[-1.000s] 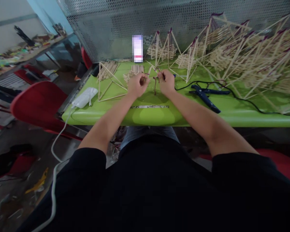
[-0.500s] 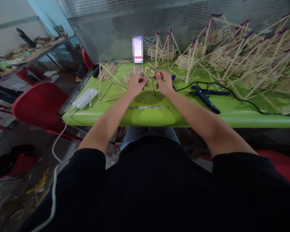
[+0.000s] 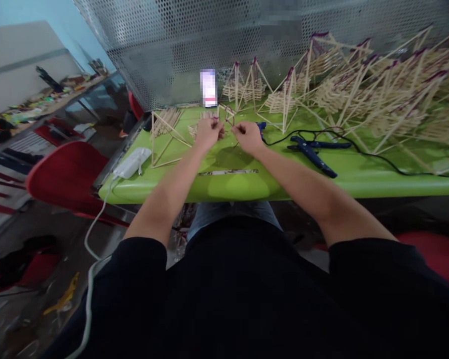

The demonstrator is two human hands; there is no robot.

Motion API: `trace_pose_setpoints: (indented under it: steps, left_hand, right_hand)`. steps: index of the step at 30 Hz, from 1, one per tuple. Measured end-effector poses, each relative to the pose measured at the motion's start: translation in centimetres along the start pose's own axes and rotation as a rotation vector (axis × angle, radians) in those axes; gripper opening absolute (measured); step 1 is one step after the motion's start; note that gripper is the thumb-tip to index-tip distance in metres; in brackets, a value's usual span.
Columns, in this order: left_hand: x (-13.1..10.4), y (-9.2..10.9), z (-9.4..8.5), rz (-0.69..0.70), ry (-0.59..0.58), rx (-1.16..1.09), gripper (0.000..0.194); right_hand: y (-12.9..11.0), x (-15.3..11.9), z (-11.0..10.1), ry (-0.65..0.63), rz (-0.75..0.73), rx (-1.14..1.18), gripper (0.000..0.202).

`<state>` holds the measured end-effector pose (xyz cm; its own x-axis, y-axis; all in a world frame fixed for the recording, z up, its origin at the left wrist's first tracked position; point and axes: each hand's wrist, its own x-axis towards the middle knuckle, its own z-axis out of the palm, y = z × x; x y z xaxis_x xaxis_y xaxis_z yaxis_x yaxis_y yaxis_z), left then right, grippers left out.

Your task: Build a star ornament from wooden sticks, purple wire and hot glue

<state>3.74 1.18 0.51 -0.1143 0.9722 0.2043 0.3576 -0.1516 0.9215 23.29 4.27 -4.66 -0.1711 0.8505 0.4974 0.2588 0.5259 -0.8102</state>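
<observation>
Pinching a purplish cord [image 3: 233, 117] between the thumb and fingertips of the right hand [image 3: 249, 135], and bending it into an upright loop between the two hands, above the green table [image 3: 224, 189]. Bunching the curled fingers of the left hand [image 3: 208, 132] together at a purple part of the cord, just beside a pale stick, but not showing clearly how the grip is closing there. Facing a lit phone [image 3: 209, 89] standing against the perforated metal panel [image 3: 153, 65], behind the hands. Holding the right hand in front of a partly hidden blue tool [image 3: 262, 127], with dark blue pliers [image 3: 314, 155] farther right beside a black cable [image 3: 295, 133]. Holding the left hand near a triangular stick frame [image 3: 166, 162] and a pile of sticks [image 3: 166, 122], with a white power strip [image 3: 132, 163] near the table's left end. Facing many purple-tipped stick structures [image 3: 282, 101] crowding the back and right of the table
</observation>
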Motion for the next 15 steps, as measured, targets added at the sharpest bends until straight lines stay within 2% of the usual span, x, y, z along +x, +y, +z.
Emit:
trace_pose_setpoints:
  steps: [3, 7, 9, 11, 13, 15]
  left_hand:
    - [-0.1, -1.2, 0.2, 0.059, 0.027, 0.051, 0.038]
    - [0.3, -2.7, -0.1, 0.115, 0.06, 0.092, 0.041]
    - [0.5, -3.1, -0.3, 0.124, 0.072, 0.101, 0.041]
    - [0.7, -3.2, -0.4, 0.136, 0.079, 0.103, 0.043]
    - [0.7, -3.2, -0.4, 0.148, 0.078, 0.096, 0.044]
    - [0.6, -3.2, -0.3, 0.155, 0.074, 0.093, 0.044]
  right_hand:
    - [-0.3, -0.3, 0.0, 0.044, -0.005, -0.161, 0.041]
    - [-0.3, -0.6, 0.0, 0.042, 0.017, -0.272, 0.046]
    - [-0.2, -0.5, -0.1, 0.067, 0.043, -0.271, 0.04]
    - [-0.1, -0.5, -0.3, 0.109, 0.088, -0.238, 0.024]
    - [-0.1, -0.5, -0.6, 0.146, 0.109, -0.201, 0.03]
    - [-0.3, -0.6, -0.9, 0.167, 0.065, -0.172, 0.037]
